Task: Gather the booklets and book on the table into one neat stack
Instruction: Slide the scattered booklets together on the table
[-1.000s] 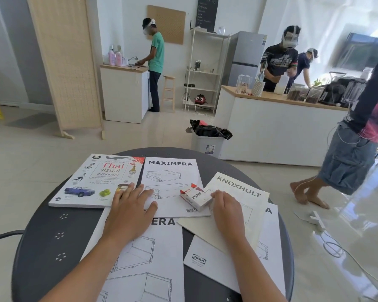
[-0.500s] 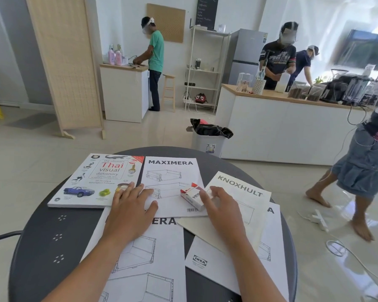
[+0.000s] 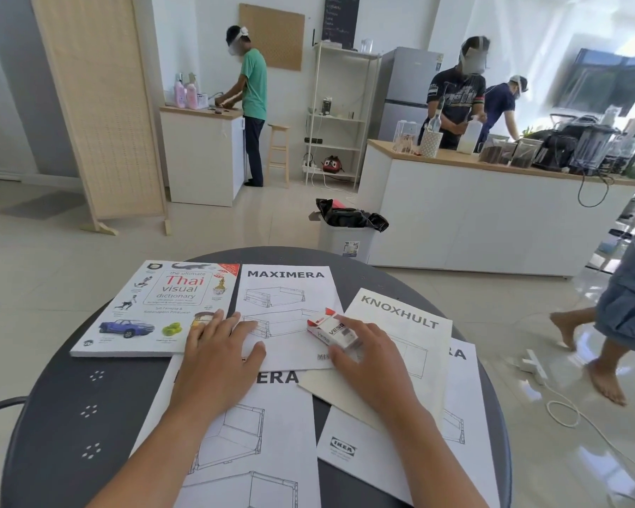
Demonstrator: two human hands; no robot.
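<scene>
A Thai visual dictionary book (image 3: 151, 309) lies at the left of the round dark table (image 3: 70, 416). Beside it lies a MAXIMERA booklet (image 3: 286, 295), and a cream KNOXHULT booklet (image 3: 407, 335) sits to the right over another white booklet (image 3: 367, 449). A larger MAXIMERA booklet (image 3: 242, 445) lies nearest me. My left hand (image 3: 220, 357) rests flat across the book's corner and the two MAXIMERA booklets, fingers spread. My right hand (image 3: 367, 361) curls around a small red-and-white box (image 3: 330, 330) that sits on the upper MAXIMERA booklet.
A lined bin (image 3: 349, 232) stands just beyond the table. A white counter (image 3: 473, 221) with appliances is at the right, with people behind it. A barefoot person (image 3: 624, 309) walks at the right edge. A folding screen (image 3: 99, 111) stands far left.
My right hand slid forward and left from the KNOXHULT booklet onto the small box and closed around it. The left hand stayed put. The person at the right walked further right.
</scene>
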